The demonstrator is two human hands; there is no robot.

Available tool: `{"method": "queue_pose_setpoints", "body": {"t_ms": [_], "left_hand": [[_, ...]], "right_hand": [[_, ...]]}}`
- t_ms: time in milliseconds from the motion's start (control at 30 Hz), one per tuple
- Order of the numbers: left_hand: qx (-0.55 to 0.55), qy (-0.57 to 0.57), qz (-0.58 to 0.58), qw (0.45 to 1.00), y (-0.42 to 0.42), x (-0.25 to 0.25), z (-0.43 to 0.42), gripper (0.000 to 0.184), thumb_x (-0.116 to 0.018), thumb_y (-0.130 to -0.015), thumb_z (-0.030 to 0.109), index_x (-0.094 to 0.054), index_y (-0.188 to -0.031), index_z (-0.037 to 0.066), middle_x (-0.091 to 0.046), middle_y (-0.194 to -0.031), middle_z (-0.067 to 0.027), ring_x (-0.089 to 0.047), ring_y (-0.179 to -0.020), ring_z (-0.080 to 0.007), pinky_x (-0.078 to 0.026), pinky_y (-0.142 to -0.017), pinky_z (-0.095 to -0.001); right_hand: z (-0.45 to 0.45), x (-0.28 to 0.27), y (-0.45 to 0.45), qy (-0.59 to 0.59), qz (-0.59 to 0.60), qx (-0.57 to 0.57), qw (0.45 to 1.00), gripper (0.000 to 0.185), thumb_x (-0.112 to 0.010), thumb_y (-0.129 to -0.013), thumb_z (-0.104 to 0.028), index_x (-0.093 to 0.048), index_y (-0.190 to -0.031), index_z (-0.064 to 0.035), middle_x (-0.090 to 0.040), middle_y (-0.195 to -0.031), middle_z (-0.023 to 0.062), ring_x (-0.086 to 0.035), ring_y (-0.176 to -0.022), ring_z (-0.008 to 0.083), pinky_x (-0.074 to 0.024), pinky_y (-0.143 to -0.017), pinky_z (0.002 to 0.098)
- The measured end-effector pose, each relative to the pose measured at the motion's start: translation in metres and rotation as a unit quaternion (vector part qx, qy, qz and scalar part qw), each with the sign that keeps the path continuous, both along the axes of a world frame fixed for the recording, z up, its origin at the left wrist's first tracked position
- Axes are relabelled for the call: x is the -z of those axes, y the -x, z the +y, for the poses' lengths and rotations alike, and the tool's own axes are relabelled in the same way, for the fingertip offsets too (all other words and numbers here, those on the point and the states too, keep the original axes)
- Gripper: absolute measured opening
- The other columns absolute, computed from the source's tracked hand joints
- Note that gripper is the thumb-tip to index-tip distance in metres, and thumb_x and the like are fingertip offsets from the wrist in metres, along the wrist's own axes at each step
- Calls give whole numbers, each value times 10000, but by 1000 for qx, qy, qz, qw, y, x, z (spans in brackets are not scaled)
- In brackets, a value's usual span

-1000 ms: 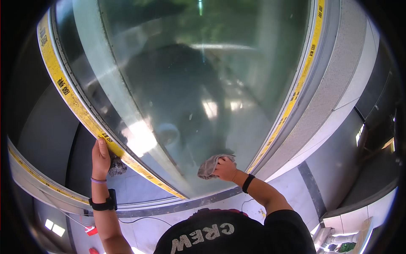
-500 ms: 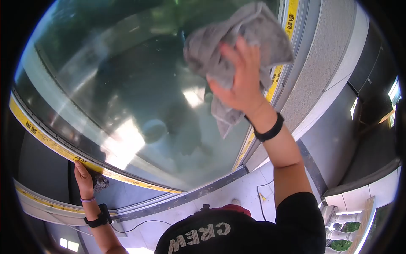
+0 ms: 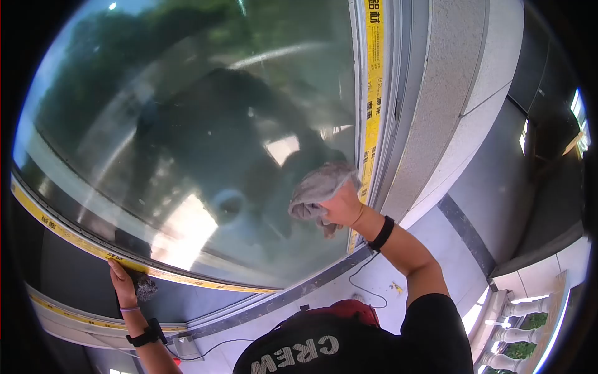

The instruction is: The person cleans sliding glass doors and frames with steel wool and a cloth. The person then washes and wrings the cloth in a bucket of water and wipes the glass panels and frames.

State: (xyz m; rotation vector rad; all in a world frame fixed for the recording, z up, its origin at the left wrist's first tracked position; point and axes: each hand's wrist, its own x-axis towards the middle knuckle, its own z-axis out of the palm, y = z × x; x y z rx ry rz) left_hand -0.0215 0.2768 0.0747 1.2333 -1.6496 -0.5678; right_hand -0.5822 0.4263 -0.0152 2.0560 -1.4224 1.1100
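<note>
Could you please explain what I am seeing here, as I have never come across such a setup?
There is no machine: these are a person's two bare hands, seen from a camera worn on the head, looking forward and down. Before them is a large glass pane, its frame carrying yellow tape with printed characters. The right hand holds a bunched grey cloth over the pane, near its right edge. The left hand touches the taped lower-left edge; the rough grey bundle beside it is too unclear to name.

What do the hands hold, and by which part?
The right hand holds a grey cloth by its bunched lower right part. Whether the left hand grips the taped frame edge cannot be told.
</note>
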Motion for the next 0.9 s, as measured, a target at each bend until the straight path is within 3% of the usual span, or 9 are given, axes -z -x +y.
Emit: {"method": "queue_pose_setpoints", "body": {"t_ms": [133,233,367,400,500,567,633,733,900], "left_hand": [[-13,-15,5,1000,2,-4,5,697,-268,-958,544,-447,-1207,-82,-536,-1082,-102,-480,-960,-164,-383,-894,-264],[-21,2,4,1000,-3,-1,3,704,-265,-959,543,-430,-1228,-86,-531,-1105,-112,-475,-979,-170,-378,-906,-270],[-38,2,32,999,-3,2,4,671,-263,-971,514,-426,-1244,-77,-524,-1126,-121,-471,-1007,-184,-364,-926,-277],[-43,-1,12,999,-2,0,5,672,-264,-970,516,-424,-1250,-73,-521,-1135,-118,-469,-1016,-180,-363,-930,-273],[-29,-10,26,999,-2,1,4,673,-266,-969,518,-420,-1256,-71,-519,-1144,-118,-469,-1020,-177,-363,-932,-274],[-27,0,16,1000,-4,1,2,678,-270,-968,521,-417,-1260,-73,-518,-1157,-123,-469,-1026,-182,-361,-937,-274],[-46,-14,29,998,5,-3,5,688,-270,-965,527,-411,-1266,-75,-513,-1167,-132,-468,-1035,-188,-358,-942,-275],[-56,-11,41,998,8,-3,4,706,-266,-962,535,-396,-1276,-85,-504,-1179,-142,-464,-1045,-194,-352,-952,-279],[-30,-23,-13,999,-3,-5,1,729,-257,-961,540,-371,-1288,-101,-494,-1195,-156,-459,-1050,-195,-345,-961,-279]], "right_hand": [[-8,-184,37,343,-50,77,935,358,-636,-622,-126,-641,-979,-148,-623,-968,66,-550,-912,326,-391,-808,439],[-18,-217,50,333,-8,111,936,491,-663,-601,-131,-586,-1085,-112,-568,-1018,99,-522,-905,325,-396,-794,412],[-11,-99,31,250,-57,115,960,604,-716,-623,-256,-528,-1180,-114,-491,-1133,139,-487,-928,350,-388,-830,424],[-17,-31,35,211,-34,138,967,720,-720,-603,-274,-431,-1224,-54,-437,-1233,195,-432,-1063,402,-337,-920,485],[0,144,28,71,-93,137,984,531,-706,-639,-241,-506,-1106,-89,-445,-1148,179,-435,-1043,389,-341,-914,500],[16,186,19,-3,-102,148,984,494,-703,-643,-210,-513,-1084,-92,-446,-1129,178,-437,-1040,386,-343,-911,500],[23,193,16,-50,-257,125,957,434,-697,-646,-197,-540,-1046,-129,-464,-1127,187,-448,-1031,410,-365,-872,476],[18,134,23,4,-249,118,961,409,-681,-662,-167,-546,-1044,-116,-466,-1120,183,-450,-1015,411,-367,-864,473],[-3,-125,32,280,-133,91,946,404,-642,-680,-119,-549,-1071,-84,-497,-1075,150,-476,-969,379,-389,-849,427]]}}
